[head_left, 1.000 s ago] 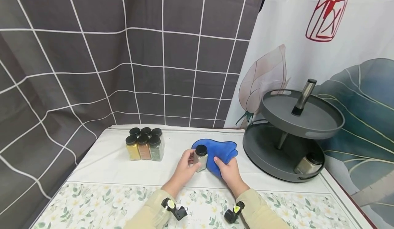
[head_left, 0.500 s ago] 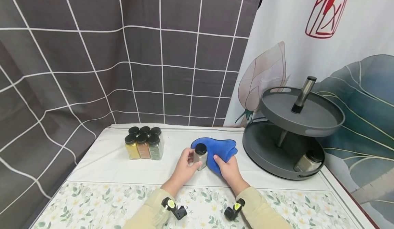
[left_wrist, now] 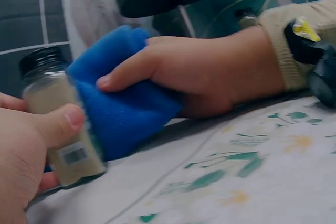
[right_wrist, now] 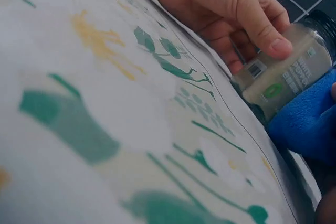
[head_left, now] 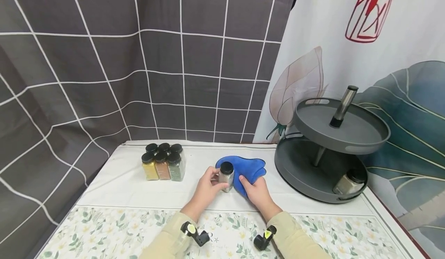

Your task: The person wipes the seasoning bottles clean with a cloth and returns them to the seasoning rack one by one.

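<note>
My left hand (head_left: 206,189) holds a glass spice jar (head_left: 226,178) with a black lid and pale contents. In the left wrist view the thumb presses the front of the jar (left_wrist: 63,124), which leans slightly. A blue cloth (head_left: 246,169) is gripped in my right hand (head_left: 256,191), the thumb on top; its other fingers are hidden. The cloth (left_wrist: 118,98) lies against the right side of the jar. A barcode and a green mark show on the jar (right_wrist: 283,72) in the right wrist view.
Several black-lidded spice jars (head_left: 163,166) stand grouped at the left on the white table (head_left: 121,189). At the right is a grey two-tier round tray (head_left: 295,174), with one jar (head_left: 349,182) tilted on its lower tier. A grey grid curtain (head_left: 201,58) hangs behind.
The right hand and the cloth's right edge have shifted slightly left against the jar. The left hand keeps its hold and the jar stays nearly in place.
</note>
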Action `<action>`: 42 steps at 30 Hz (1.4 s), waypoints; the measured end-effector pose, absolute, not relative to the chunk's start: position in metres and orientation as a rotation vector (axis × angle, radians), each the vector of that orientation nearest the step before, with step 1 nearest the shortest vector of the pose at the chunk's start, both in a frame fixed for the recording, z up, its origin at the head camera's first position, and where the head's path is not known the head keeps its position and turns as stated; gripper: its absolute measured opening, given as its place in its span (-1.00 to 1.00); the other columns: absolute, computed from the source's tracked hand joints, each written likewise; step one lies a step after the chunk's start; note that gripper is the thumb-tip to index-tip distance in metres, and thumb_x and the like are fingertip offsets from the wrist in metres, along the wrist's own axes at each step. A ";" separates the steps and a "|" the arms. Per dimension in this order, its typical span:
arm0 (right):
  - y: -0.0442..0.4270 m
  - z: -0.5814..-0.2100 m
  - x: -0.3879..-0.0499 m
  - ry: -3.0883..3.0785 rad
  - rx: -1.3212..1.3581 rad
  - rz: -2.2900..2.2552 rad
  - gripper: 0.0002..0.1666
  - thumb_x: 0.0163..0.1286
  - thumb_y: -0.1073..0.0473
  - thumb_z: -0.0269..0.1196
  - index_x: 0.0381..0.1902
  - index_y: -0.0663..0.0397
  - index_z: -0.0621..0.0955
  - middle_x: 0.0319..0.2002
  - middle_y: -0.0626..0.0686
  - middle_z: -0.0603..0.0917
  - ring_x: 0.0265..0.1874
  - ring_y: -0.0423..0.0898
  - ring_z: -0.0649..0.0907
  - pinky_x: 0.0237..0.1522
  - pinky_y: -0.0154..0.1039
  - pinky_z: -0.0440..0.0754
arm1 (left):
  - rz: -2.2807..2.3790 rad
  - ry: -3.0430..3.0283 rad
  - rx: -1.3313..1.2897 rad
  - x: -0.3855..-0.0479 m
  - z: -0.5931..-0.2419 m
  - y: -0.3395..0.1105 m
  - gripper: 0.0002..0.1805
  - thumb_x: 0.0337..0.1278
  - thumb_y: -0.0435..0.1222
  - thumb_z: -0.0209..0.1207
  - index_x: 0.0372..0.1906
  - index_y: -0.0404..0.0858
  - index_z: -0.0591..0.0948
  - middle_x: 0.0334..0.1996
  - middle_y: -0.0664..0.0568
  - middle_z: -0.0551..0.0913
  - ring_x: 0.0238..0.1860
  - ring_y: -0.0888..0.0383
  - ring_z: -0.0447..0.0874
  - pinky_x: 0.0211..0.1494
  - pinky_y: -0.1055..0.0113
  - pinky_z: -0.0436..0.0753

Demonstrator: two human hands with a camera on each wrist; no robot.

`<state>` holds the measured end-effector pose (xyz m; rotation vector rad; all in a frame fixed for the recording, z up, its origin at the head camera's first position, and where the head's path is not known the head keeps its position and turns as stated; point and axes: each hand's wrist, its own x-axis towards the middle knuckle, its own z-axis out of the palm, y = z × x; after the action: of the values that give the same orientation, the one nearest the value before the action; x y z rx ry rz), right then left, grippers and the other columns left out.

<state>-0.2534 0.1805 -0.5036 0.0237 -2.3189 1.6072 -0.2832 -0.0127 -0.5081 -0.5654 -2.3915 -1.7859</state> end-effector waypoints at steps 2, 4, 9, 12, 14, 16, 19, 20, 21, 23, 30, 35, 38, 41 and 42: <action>0.181 -0.502 -0.252 -2.264 -0.006 1.650 -0.47 0.42 0.21 0.29 0.23 0.43 0.48 0.15 0.38 0.62 0.20 0.28 0.59 0.33 0.17 0.45 | -1.826 -2.389 -0.599 -0.286 -0.508 -0.015 -0.56 0.07 -0.36 0.45 0.01 -0.29 0.51 -0.06 -0.16 0.67 -0.08 0.00 0.69 -0.01 0.32 0.71; 0.182 -0.501 -0.250 -2.200 -0.026 1.694 -0.45 0.43 0.22 0.29 0.25 0.44 0.44 0.16 0.39 0.60 0.20 0.29 0.59 0.33 0.16 0.45 | -1.848 -2.393 -0.616 -0.287 -0.508 -0.017 -0.56 0.07 -0.38 0.44 0.02 -0.31 0.50 -0.07 -0.18 0.67 -0.10 0.00 0.70 -0.04 0.34 0.71; 0.180 -0.500 -0.250 -2.192 0.007 1.699 -0.43 0.45 0.21 0.27 0.28 0.43 0.41 0.19 0.40 0.58 0.23 0.29 0.57 0.35 0.16 0.43 | -1.848 -2.413 -0.601 -0.285 -0.506 -0.017 -0.48 0.06 -0.35 0.45 0.11 -0.29 0.48 -0.14 -0.13 0.65 -0.21 0.09 0.65 -0.16 0.38 0.67; 0.180 -0.501 -0.251 -2.250 0.029 1.641 -0.46 0.44 0.21 0.28 0.25 0.43 0.46 0.16 0.38 0.61 0.21 0.28 0.58 0.34 0.16 0.44 | -1.792 -2.440 -0.592 -0.284 -0.506 -0.017 -0.35 0.04 -0.31 0.48 0.25 -0.22 0.47 -0.08 -0.03 0.63 -0.26 0.18 0.56 -0.22 0.42 0.61; 0.180 -0.501 -0.251 -2.248 0.004 1.628 -0.48 0.42 0.22 0.29 0.22 0.43 0.48 0.14 0.38 0.63 0.19 0.27 0.60 0.33 0.15 0.45 | -1.734 -2.450 -0.608 -0.284 -0.506 -0.016 -0.29 0.04 -0.28 0.48 0.32 -0.21 0.47 -0.10 0.00 0.59 -0.31 0.22 0.50 -0.28 0.44 0.56; 0.180 -0.500 -0.250 -2.209 -0.033 1.640 -0.48 0.40 0.23 0.30 0.21 0.42 0.47 0.13 0.38 0.63 0.18 0.28 0.61 0.32 0.16 0.46 | -1.690 -2.450 -0.627 -0.284 -0.505 -0.015 -0.25 0.03 -0.26 0.49 0.36 -0.23 0.48 -0.14 0.03 0.56 -0.36 0.25 0.45 -0.34 0.45 0.52; 0.180 -0.499 -0.249 -2.168 -0.049 1.663 -0.47 0.39 0.24 0.30 0.21 0.44 0.46 0.12 0.39 0.63 0.17 0.30 0.61 0.32 0.18 0.46 | -1.662 -2.436 -0.660 -0.284 -0.505 -0.014 -0.27 0.04 -0.27 0.48 0.35 -0.31 0.49 -0.23 0.02 0.51 -0.43 0.26 0.44 -0.42 0.44 0.53; 0.180 -0.499 -0.250 -2.181 -0.043 1.659 -0.46 0.40 0.23 0.30 0.22 0.44 0.45 0.13 0.39 0.63 0.17 0.30 0.60 0.32 0.18 0.46 | -1.671 -2.440 -0.657 -0.283 -0.504 -0.014 -0.27 0.06 -0.28 0.47 0.36 -0.32 0.48 -0.23 0.04 0.51 -0.44 0.27 0.45 -0.43 0.44 0.54; 0.180 -0.499 -0.250 -2.209 -0.037 1.644 -0.46 0.40 0.22 0.30 0.22 0.43 0.46 0.13 0.38 0.63 0.17 0.29 0.61 0.32 0.17 0.46 | -1.682 -2.448 -0.649 -0.282 -0.503 -0.014 -0.28 0.08 -0.30 0.46 0.36 -0.32 0.47 -0.23 0.05 0.50 -0.45 0.27 0.47 -0.44 0.44 0.55; 0.179 -0.500 -0.251 -2.269 -0.024 1.609 -0.48 0.42 0.20 0.30 0.21 0.43 0.49 0.12 0.38 0.64 0.17 0.27 0.62 0.31 0.17 0.48 | -1.707 -2.465 -0.637 -0.281 -0.502 -0.014 -0.31 0.13 -0.34 0.41 0.37 -0.35 0.46 -0.24 0.03 0.49 -0.46 0.25 0.50 -0.45 0.43 0.59; 0.179 -0.497 -0.249 -2.202 -0.037 1.618 -0.51 0.40 0.24 0.29 0.16 0.47 0.49 0.08 0.40 0.65 0.13 0.29 0.63 0.28 0.16 0.50 | -1.780 -2.489 -0.578 -0.280 -0.501 -0.014 -0.36 0.18 -0.38 0.35 0.37 -0.33 0.45 -0.26 -0.02 0.48 -0.48 0.22 0.54 -0.46 0.41 0.62; 0.178 -0.498 -0.247 -2.199 -0.024 1.618 -0.51 0.41 0.23 0.30 0.15 0.47 0.49 0.07 0.40 0.65 0.12 0.29 0.64 0.27 0.17 0.51 | -1.749 -2.473 -0.564 -0.279 -0.501 -0.014 -0.39 0.11 -0.36 0.41 0.30 -0.32 0.52 -0.08 -0.05 0.57 -0.44 0.25 0.52 -0.45 0.44 0.57; 0.178 -0.500 -0.249 -2.274 -0.014 1.551 -0.54 0.40 0.20 0.32 0.13 0.42 0.55 0.05 0.34 0.69 0.11 0.23 0.66 0.26 0.13 0.54 | -1.709 -2.477 -0.559 -0.278 -0.501 -0.014 -0.41 0.09 -0.33 0.43 0.26 -0.31 0.54 0.00 -0.04 0.58 -0.40 0.26 0.49 -0.41 0.45 0.55; 0.179 -0.500 -0.250 -2.254 0.005 1.531 -0.56 0.36 0.23 0.34 0.09 0.42 0.57 0.01 0.34 0.71 0.07 0.23 0.68 0.23 0.14 0.56 | -1.693 -2.476 -0.558 -0.278 -0.500 -0.013 -0.42 0.08 -0.31 0.45 0.23 -0.29 0.56 -0.01 -0.03 0.58 -0.38 0.25 0.48 -0.39 0.45 0.54; 0.179 -0.500 -0.250 -2.224 0.006 1.547 -0.55 0.34 0.25 0.35 0.09 0.43 0.56 0.01 0.34 0.70 0.07 0.24 0.68 0.23 0.15 0.55 | -1.693 -2.473 -0.557 -0.278 -0.499 -0.013 -0.43 0.08 -0.31 0.45 0.22 -0.28 0.56 -0.02 -0.03 0.58 -0.39 0.24 0.48 -0.39 0.45 0.54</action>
<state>-0.2496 0.1789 -0.4999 0.0060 -2.2241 1.5470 -0.2781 -0.0131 -0.4993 -0.5571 -2.4735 -1.6925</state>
